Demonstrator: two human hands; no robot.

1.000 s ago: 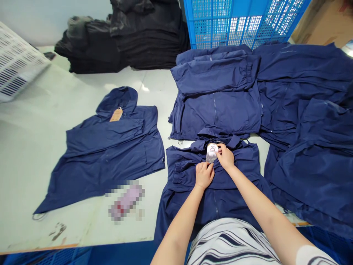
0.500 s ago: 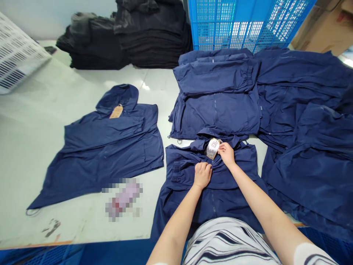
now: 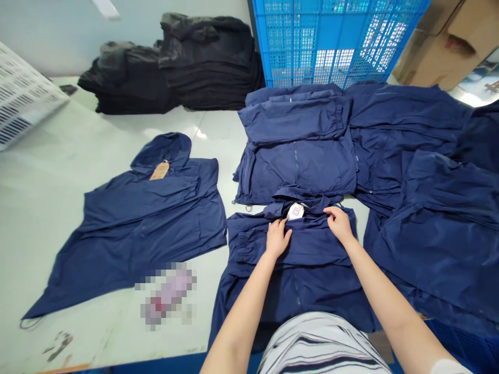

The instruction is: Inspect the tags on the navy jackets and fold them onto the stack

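A folded navy hooded jacket [image 3: 312, 280] lies in front of me, its hood at the far end and its zip running down the middle. My left hand [image 3: 277, 239] is at the collar, fingers curled onto the cloth and thumb a little apart. On the other side, my right hand [image 3: 338, 224] pinches the fabric near the hood's right edge. Between them, a pale hang tag [image 3: 295, 211] with dark print rests in the neck opening, its lower part under cloth. Left of this garment, another navy jacket [image 3: 156, 218] lies folded with a tan hang tag [image 3: 160, 170] near its hood.
Navy jackets [image 3: 296, 166] are stacked beyond my hands, with more navy garments [image 3: 448, 223] to the right. Black folded clothes [image 3: 210, 67] stand at the back beside a blue crate [image 3: 304, 47]. A white crate [image 3: 27, 98] is at left. A blurred purple item [image 3: 169, 296] lies nearby.
My right hand has let go of the tag and moved right to the hood's edge. My left hand has shifted slightly up the collar. Cloth now covers more of the tag.
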